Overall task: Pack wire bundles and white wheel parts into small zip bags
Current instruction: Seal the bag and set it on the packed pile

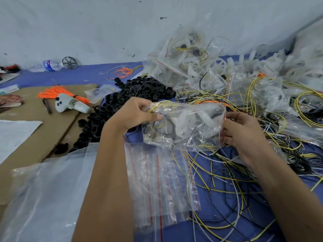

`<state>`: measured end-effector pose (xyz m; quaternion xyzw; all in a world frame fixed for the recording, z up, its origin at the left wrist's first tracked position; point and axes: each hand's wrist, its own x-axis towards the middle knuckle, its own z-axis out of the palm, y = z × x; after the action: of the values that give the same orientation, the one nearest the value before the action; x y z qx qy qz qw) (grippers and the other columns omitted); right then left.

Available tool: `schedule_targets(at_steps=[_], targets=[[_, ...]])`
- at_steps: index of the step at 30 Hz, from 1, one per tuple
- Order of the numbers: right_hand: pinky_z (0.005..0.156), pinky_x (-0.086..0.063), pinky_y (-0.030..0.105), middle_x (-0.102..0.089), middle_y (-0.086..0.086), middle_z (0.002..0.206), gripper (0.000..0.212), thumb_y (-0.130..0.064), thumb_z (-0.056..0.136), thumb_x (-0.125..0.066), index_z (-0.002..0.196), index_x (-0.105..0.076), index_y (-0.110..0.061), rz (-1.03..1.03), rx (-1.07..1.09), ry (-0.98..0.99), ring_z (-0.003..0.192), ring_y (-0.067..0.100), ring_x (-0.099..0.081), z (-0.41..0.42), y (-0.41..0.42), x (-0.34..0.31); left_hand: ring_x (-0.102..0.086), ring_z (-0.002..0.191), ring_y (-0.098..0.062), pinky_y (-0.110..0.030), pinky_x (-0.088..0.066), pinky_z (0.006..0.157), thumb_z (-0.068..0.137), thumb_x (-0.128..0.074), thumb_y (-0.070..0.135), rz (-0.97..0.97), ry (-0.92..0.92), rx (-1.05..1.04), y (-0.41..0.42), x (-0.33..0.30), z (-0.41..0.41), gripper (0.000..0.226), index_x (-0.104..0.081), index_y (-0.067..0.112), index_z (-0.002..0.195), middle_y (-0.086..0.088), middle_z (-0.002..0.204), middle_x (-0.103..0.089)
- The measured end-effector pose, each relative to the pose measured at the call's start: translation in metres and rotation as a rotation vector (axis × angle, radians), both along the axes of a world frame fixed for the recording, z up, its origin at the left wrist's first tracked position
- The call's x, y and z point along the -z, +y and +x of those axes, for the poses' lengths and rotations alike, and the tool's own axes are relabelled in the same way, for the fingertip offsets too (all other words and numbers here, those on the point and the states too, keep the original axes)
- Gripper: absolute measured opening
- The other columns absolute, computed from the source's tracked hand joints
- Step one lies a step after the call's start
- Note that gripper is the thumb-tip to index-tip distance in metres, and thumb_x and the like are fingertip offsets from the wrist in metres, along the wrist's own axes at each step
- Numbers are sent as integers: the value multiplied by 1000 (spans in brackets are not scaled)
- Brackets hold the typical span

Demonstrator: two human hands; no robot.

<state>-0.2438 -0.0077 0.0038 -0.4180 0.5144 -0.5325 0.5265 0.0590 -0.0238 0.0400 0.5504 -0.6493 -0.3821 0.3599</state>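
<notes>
A small clear zip bag [192, 130] hangs between my hands above the blue table; white wheel parts plus coiled yellow and black wire show through it. My left hand [138, 114] pinches its left end between thumb and fingers. My right hand [243, 135] holds the right end by the red zip strip, fingers curled on the plastic. Below lies a stack of empty zip bags [162, 182] with red lines. Loose yellow, black and white wires [227, 175] sprawl across the table. A heap of filled bags [192, 67] rises at the back.
A pile of black rings [122, 102] lies left of the bag. On the cardboard sheet [35, 130] rest a white controller [70, 105], an orange tie bundle [57, 93] and a pen. A water bottle [50, 65] lies by the wall. A large clear plastic sheet [43, 198] covers the near left.
</notes>
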Motion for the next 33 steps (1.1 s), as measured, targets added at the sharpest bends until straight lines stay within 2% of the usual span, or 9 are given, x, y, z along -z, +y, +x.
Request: schedule_targets(at_steps=[3,5,8,11,16,19,24,29,33], targets=[[55,-58,35,-68,32,97,28,-11,94,-69,119,-58,-4,48,-11,14,72,36,-68,-1,0,-1,-52,59,-7,-18,-41,56,77,-86,29,33,28,71,6,-6,2,17,-77,16,83,2,68,-64],[52,-58,34,-69,33,94,30,-11,94,-70,120,-58,-2,57,-25,17,68,33,-71,-1,1,-2,-55,68,-8,-24,-47,62,77,-85,46,99,54,111,8,-5,4,50,-73,4,103,-6,83,-66],[45,-53,30,-64,22,82,21,-3,95,-63,116,-60,1,17,8,-22,57,26,-67,-2,3,-4,-57,101,-21,-51,-54,101,77,-83,54,263,127,162,10,-3,4,67,-67,14,128,-12,118,-65],[43,-51,29,-64,10,80,14,-1,94,-62,107,-59,-6,-43,19,-90,51,20,-66,-1,4,-8,-65,80,-13,-28,-59,66,83,-77,45,358,178,200,13,-5,4,48,-67,31,128,0,111,-71],[49,-57,31,-72,17,93,15,3,94,-59,106,-62,-6,-52,-93,-196,71,35,-74,0,8,-13,-71,100,-28,-43,-60,74,78,-80,-9,379,163,306,18,-2,11,80,-50,29,142,-9,123,-70],[57,-61,31,-68,27,108,15,5,94,-56,108,-57,0,43,-156,-305,81,38,-75,-3,7,-15,-73,97,-22,-34,-61,68,72,-67,-31,361,191,343,17,0,11,93,-41,20,146,-8,121,-68],[90,-59,52,-72,26,107,36,-5,99,-44,125,-55,17,112,-297,-298,98,42,-72,-3,7,-14,-74,73,-20,-30,-57,54,75,-63,-33,414,158,373,17,0,12,88,-41,18,143,-5,94,-74],[70,-62,52,-68,33,116,27,-8,104,-40,124,-52,4,104,-338,-304,97,50,-70,2,13,-20,-75,84,-25,-31,-59,59,72,-66,-34,402,180,322,15,1,13,93,-43,19,145,-10,109,-73],[68,-61,60,-69,25,119,31,-5,102,-45,133,-48,0,36,-288,-318,87,46,-73,2,16,-21,-73,89,-20,-31,-58,70,76,-77,-17,378,205,290,15,-2,15,90,-45,27,147,-11,123,-67]])
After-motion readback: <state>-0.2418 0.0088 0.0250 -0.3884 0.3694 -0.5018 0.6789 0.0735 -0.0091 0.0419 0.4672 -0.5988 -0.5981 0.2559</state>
